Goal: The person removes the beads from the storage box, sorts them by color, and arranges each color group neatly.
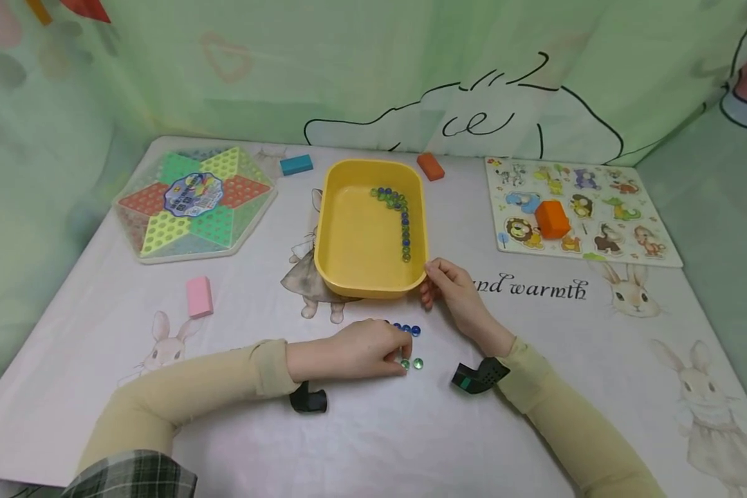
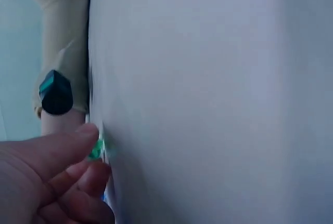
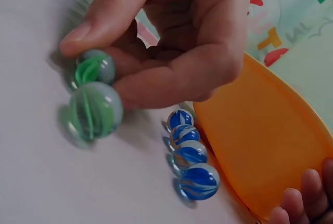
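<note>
Your left grip [image 1: 357,349] pinches a green marble [image 3: 91,67] between thumb and forefinger at the tabletop [image 1: 348,446], just beside another green marble [image 3: 96,110]. Your right grip [image 1: 462,301] holds the yellow tray [image 1: 355,242] by its near right corner; four blue marbles [image 3: 190,153] line up near it.

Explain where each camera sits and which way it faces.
Head: on the head, facing forward and down at the tray; left hand, right hand and sleeves show.
Left wrist: on that wrist, facing the table; left hand and right sleeve show.
Right wrist: on that wrist, facing the green marbles; left hand and right fingertips show.
Shared: head and right wrist views both show the tray and blue marbles.
</note>
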Available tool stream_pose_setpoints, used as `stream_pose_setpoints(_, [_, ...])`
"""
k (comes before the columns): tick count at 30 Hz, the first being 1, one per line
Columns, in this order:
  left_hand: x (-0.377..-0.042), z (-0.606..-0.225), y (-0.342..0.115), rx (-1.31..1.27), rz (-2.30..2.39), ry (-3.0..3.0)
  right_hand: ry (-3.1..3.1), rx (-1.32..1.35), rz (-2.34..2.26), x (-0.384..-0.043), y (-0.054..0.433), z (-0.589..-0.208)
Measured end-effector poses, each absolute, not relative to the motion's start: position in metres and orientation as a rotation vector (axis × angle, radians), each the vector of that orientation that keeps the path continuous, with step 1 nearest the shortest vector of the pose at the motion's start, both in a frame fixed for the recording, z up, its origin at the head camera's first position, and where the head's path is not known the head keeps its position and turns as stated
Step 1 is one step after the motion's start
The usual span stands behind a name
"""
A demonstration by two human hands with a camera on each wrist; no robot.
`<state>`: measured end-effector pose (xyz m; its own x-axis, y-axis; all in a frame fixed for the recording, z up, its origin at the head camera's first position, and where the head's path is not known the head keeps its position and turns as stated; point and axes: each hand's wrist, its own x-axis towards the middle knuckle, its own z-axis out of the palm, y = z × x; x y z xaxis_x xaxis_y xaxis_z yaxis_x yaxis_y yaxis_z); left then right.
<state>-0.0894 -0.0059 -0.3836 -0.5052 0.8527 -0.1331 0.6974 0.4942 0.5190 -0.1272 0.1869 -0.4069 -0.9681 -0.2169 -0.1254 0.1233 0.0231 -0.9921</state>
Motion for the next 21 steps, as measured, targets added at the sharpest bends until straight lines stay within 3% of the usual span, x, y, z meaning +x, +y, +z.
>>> stream_pose_setpoints(21, [-0.093,-0.378,-0.006,1.244,0.633,2.434,2.053,-0.088,-2.035,-0.127,0.186,-0.407])
